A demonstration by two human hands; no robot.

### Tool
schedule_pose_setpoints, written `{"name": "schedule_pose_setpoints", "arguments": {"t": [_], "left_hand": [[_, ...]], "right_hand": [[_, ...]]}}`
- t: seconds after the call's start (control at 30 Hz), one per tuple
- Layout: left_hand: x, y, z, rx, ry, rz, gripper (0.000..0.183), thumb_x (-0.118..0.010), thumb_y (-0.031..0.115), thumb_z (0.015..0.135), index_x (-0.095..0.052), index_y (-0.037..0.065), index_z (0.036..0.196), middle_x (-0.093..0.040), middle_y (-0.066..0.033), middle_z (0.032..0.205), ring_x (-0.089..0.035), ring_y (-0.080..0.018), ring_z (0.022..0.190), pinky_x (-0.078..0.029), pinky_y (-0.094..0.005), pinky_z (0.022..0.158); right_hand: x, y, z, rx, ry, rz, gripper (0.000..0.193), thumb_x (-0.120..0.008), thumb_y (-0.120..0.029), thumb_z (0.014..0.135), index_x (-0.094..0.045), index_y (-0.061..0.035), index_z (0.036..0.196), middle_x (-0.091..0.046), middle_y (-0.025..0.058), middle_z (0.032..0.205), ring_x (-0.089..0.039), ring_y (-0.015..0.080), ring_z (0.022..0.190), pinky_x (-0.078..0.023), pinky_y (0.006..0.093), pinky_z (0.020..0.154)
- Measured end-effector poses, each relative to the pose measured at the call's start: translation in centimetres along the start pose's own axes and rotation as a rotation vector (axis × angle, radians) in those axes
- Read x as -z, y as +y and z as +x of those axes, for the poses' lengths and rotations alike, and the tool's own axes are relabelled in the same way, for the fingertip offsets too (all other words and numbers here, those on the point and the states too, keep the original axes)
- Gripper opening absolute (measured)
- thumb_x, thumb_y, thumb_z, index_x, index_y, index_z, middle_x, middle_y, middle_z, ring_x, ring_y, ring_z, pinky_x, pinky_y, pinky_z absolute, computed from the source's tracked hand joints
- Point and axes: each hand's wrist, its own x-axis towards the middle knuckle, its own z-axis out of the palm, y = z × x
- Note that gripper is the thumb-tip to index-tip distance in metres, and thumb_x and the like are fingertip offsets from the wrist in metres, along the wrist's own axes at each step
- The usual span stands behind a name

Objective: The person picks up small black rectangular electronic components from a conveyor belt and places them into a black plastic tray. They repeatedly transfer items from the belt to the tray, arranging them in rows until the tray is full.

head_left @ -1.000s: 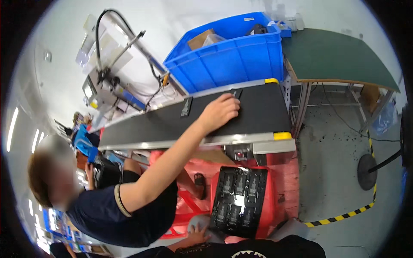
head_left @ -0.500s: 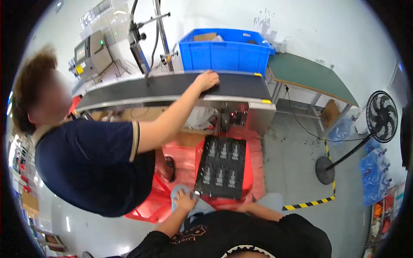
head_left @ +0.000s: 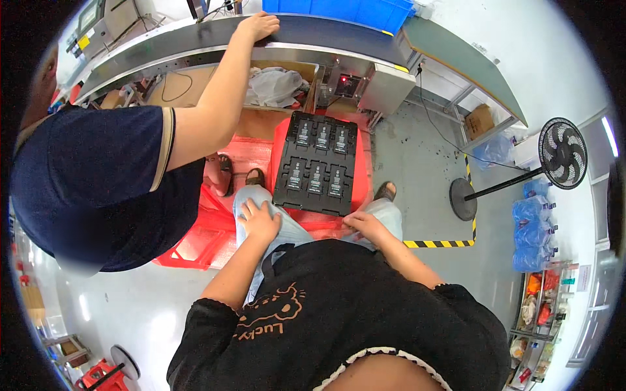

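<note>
The black tray (head_left: 313,204) looks like moulded plastic, matt, and the flat pieces (head_left: 322,138) set in it are dark and smooth. Under the tray, the red support (head_left: 362,176) is smooth plastic. Beyond the tray, the conveyor belt (head_left: 326,30) is matt black, edged by a shiny metal rail (head_left: 300,51); past that, the blue bin (head_left: 339,9) is plastic. Nearer than the tray, the black shirt (head_left: 385,293) is matt cloth. Right of the tray, the grey floor (head_left: 417,176) is smooth.
</note>
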Motion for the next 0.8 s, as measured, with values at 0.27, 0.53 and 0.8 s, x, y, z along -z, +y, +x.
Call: {"name": "schedule_pose_setpoints", "arguments": {"t": [0.27,0.53,0.8], "left_hand": [[-2.3,4.1,7.2,0.069,-0.053,-0.462,0.056,-0.058,0.035,0.087,-0.044,-0.004,0.125,-0.045,-0.0334,0.127,-0.049,-0.0483,0.117,-0.043,-0.0499,0.097],[-1.2,4.3,4.3,0.084,-0.254,-0.347,0.052,-0.062,0.028,0.086,-0.045,-0.010,0.117,-0.047,-0.0316,0.120,-0.054,-0.0470,0.109,-0.047,-0.0495,0.092],[0.9,3.5,4.6,0.043,-0.103,-0.164,0.044,-0.060,0.041,0.085,-0.065,0.002,0.105,-0.050,-0.0231,0.118,-0.048,-0.0409,0.113,-0.042,-0.0496,0.096]], "right_hand": [[4.6,6.3,11.5,0.003,0.388,-0.295,0.042,-0.068,-0.027,0.083,-0.054,-0.0004,0.112,-0.061,0.0113,0.082,-0.061,0.0205,0.061,-0.046,0.0339,0.042],[1.5,3.2,8.2,0.285,0.562,-0.429,0.053,-0.069,-0.023,0.078,-0.047,0.0034,0.118,-0.062,0.0275,0.100,-0.062,0.0416,0.093,-0.049,0.0461,0.078],[4.3,-1.7,7.6,0.028,0.273,-0.964,0.059,-0.069,-0.036,0.076,-0.050,-0.0019,0.120,-0.063,0.0259,0.100,-0.063,0.0418,0.091,-0.050,0.0504,0.078]]}}
